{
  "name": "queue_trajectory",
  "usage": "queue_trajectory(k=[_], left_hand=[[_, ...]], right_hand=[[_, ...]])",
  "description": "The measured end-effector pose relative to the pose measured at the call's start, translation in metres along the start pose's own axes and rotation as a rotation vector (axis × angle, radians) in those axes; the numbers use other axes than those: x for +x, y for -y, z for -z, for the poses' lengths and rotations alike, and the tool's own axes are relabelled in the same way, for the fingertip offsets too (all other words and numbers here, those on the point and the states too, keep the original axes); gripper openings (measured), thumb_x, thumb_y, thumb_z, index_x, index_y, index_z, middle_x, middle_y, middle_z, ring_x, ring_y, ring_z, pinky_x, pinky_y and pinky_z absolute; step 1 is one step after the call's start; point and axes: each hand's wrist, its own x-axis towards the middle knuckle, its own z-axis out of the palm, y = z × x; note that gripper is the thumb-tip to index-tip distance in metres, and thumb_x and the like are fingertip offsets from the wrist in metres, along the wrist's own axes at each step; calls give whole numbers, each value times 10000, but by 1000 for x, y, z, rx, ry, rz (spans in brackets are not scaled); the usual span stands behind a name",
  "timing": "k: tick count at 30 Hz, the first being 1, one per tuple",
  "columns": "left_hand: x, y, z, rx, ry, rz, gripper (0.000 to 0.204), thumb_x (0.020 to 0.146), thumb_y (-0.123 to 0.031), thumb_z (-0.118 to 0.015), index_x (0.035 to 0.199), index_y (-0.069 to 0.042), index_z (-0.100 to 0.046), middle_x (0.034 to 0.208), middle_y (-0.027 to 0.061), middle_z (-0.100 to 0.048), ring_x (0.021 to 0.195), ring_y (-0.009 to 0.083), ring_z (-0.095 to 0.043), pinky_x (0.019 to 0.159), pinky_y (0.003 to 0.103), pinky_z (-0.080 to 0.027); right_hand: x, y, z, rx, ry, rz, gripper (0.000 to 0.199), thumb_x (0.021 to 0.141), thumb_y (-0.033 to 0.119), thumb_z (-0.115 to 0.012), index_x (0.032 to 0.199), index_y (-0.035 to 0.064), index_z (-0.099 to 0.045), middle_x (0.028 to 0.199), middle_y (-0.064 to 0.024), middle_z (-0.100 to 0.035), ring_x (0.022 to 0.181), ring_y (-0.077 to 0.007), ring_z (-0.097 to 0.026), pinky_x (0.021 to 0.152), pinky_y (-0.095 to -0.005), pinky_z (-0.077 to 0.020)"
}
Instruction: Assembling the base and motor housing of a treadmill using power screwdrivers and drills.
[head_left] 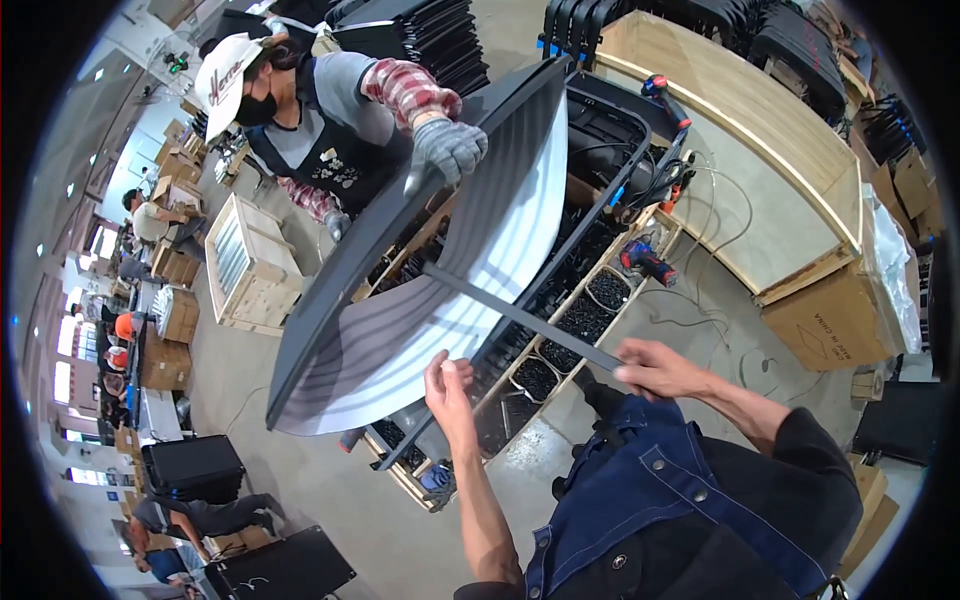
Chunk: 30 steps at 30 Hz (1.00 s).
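In my right hand point(655, 370) is one end of a long, flat, dark grey strip point(530, 320). Its far end reaches over a curved white sheet with grey wavy bands point(400, 330). My left hand point(450, 388) is raised beside the sheet's near edge, fingers loosely bent and nothing visible in them; whether it touches the sheet is unclear. A large black-edged panel point(345, 275) stands tilted behind the sheet. Across from me, a co-worker's grey-gloved hand point(448, 150) grips the panel's upper edge, and their other gloved hand point(338, 225) is lower down.
Below the panel, a wooden parts rack holds bins of small black pieces point(585, 320). Power drills point(648, 262) and cables lie at its right end. A long wooden crate point(740, 150) stands to the right, with a cardboard box point(830, 315) nearby. Another slatted crate point(250, 265) stands left.
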Motion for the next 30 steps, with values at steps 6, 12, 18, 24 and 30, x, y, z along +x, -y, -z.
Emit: queue_trajectory(k=[6, 12, 18, 24, 30], left_hand=[[72, 38, -30, 606, 311, -47, 453, 1086, -367, -489, 1282, 21, -617, 1154, 188, -708, 1101, 255, -646, 1007, 355, -462], [138, 83, -23, 638, 477, 196, 543, 1083, -441, -426, 1345, 8, -584, 1236, 161, -684, 1161, 251, -607, 1004, 378, -452], [120, -32, -32, 489, 479, 446, 599, 1000, -393, -642, 1467, -53, -481, 1348, 201, -597, 1231, 288, -573, 976, 432, -499], [144, -105, 16, -936, 38, 234, 569, 929, -207, -759, 1380, 57, -535, 1360, 216, -606, 1261, 391, -587, 995, 448, -584], [172, -143, 45, -1001, -59, 516, 438, 941, -30, -633, 1353, 97, -550, 1317, 243, -628, 1256, 358, -605, 972, 400, -603]], right_hand=[[166, 32, -15, -231, -13, 204, 522, 1004, 233, -583, 1464, 21, -460, 844, -190, -683, 750, -310, -674, 732, -438, -524], [291, 52, -44, -225, -143, 407, 442, 994, 209, -560, 1400, 35, -548, 1097, -275, -702, 1070, -466, -656, 937, -525, -512], [331, 36, -44, -240, -212, 325, 369, 983, 197, -569, 1326, 64, -599, 853, -250, -706, 880, -461, -688, 785, -557, -546], [333, 31, -52, -236, -182, 372, 339, 955, 156, -571, 1272, 50, -627, 820, -231, -699, 847, -438, -696, 751, -552, -560], [333, 18, -60, -179, -194, 336, 374, 941, 113, -548, 1300, 42, -629, 911, -243, -714, 902, -418, -703, 780, -515, -570]])
